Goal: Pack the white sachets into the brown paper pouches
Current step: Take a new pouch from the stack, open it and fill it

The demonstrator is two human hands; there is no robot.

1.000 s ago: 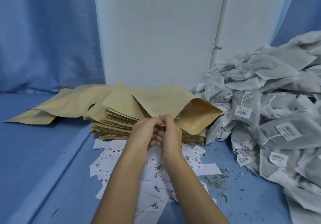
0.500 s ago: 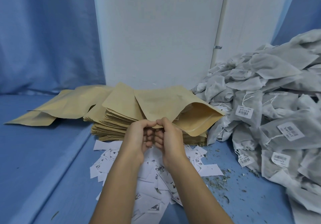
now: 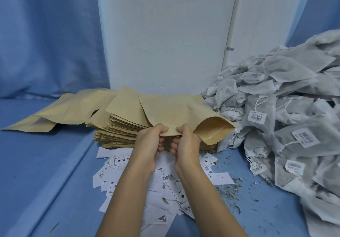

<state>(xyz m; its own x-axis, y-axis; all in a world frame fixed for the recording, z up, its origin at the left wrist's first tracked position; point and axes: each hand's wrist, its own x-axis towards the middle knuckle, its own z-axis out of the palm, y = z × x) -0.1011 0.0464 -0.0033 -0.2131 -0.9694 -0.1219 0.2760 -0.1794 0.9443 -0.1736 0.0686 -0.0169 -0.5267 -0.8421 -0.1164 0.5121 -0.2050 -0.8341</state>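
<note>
My left hand [image 3: 151,141] and my right hand [image 3: 185,144] both pinch the near edge of one brown paper pouch [image 3: 176,111], thumbs on top, fingers curled beneath. The pouch's mouth gapes open toward the right. It is held just above a thick stack of flat brown pouches [image 3: 117,132]. A big heap of white sachets [image 3: 287,111] with strings and barcode tags fills the right side, apart from both hands.
Loose white printed paper labels [image 3: 165,190] litter the blue surface beneath my forearms. Dried herb crumbs [image 3: 228,190] are scattered to their right. More flat pouches [image 3: 60,111] lie at the left. A white wall panel [image 3: 165,34] and blue curtains stand behind.
My hands have moved slightly apart along the pouch's edge, and the pouch's mouth has spread wider open at the right.
</note>
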